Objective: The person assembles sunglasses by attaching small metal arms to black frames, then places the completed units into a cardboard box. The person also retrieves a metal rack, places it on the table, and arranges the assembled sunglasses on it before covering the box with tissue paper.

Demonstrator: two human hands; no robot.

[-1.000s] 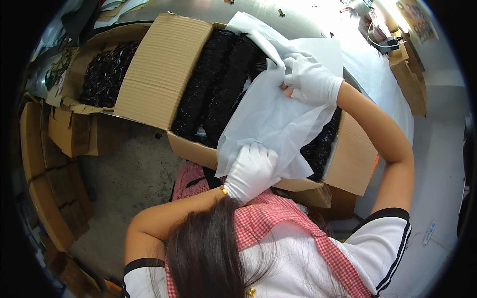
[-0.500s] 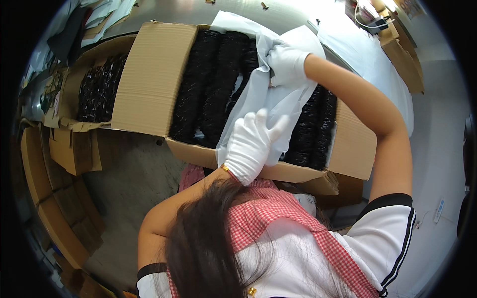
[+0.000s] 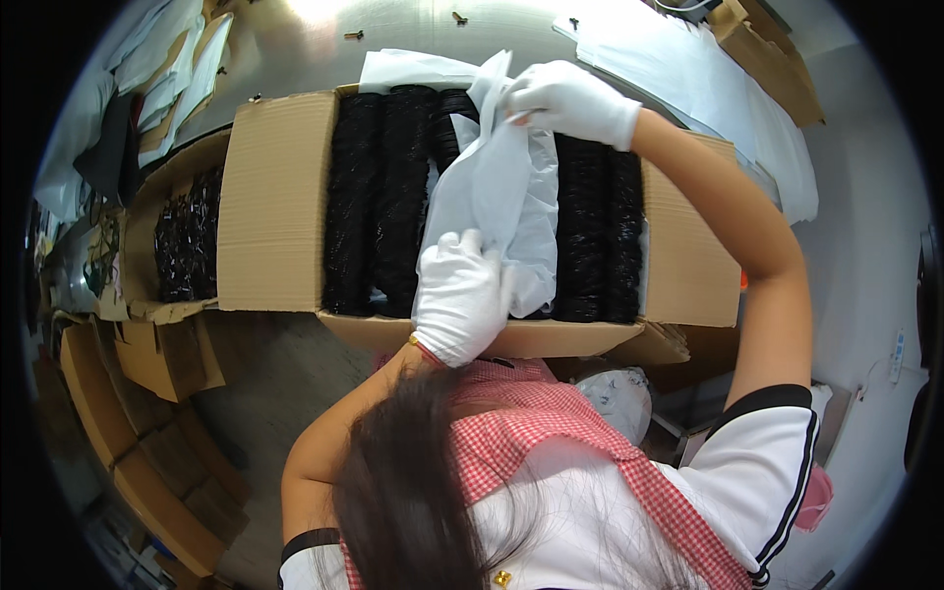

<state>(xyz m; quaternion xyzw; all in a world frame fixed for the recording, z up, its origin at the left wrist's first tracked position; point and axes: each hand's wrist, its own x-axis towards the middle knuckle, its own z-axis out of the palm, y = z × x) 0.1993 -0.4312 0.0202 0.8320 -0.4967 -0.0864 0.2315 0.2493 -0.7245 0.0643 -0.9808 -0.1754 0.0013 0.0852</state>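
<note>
An open cardboard box stands in front of me, packed with rows of shiny black ring-like items. A thin, translucent white sheet lies bunched lengthwise over its middle. Both my hands wear white gloves. At the sheet's far end my right hand pinches a gathered fold between thumb and fingers. My left hand is at the near end, its fingers bent against the sheet and its thumb toward the right; part of its grip is hidden.
Box flaps spread to the left and right. A second carton with dark wrapped items stands at left. Stacked white sheets lie at the back right of the metal table. Flattened cardboard leans at lower left.
My right hand has lifted a fold of the sheet at the far end. The left hand's spread fingers have drawn in on the near end. The view has shifted slightly.
</note>
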